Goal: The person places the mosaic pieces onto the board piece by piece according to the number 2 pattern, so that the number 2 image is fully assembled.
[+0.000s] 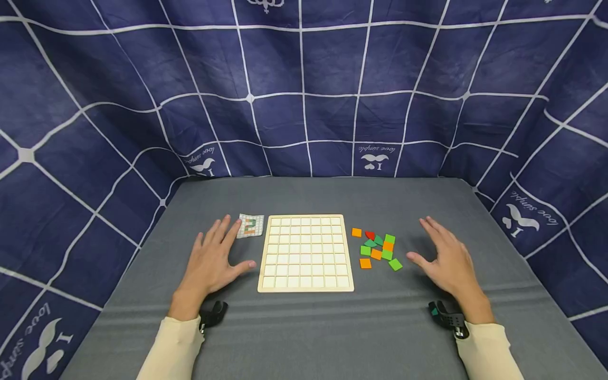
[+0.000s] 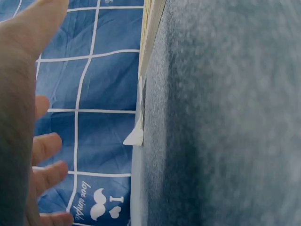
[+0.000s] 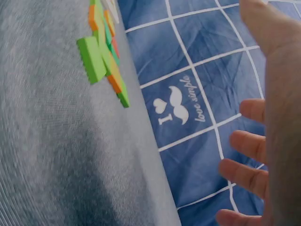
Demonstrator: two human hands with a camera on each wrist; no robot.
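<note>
A pale wooden board point(image 1: 306, 253) with a grid of square cells lies on the grey table. Left of it, my left hand point(image 1: 212, 262) is held with fingers spread and nothing in them; its fingertips are near a small paper card point(image 1: 250, 226) printed with a coloured grid pattern. Over on the right, my right hand point(image 1: 446, 258) is likewise spread and holds nothing. Between that hand and the board lie several small flat pieces: orange squares point(image 1: 365, 263), green squares point(image 1: 396, 264), a red piece point(image 1: 370, 235) and dark green pieces point(image 1: 378, 240). In the right wrist view a green square point(image 3: 91, 60) is nearest.
Grey cloth covers the table point(image 1: 309, 338). A navy curtain point(image 1: 328, 121) with white grid lines surrounds its back and sides. A black wrist camera mount point(image 1: 214, 314) sits on the left wrist and another mount point(image 1: 448, 319) on the right, below cream sleeves.
</note>
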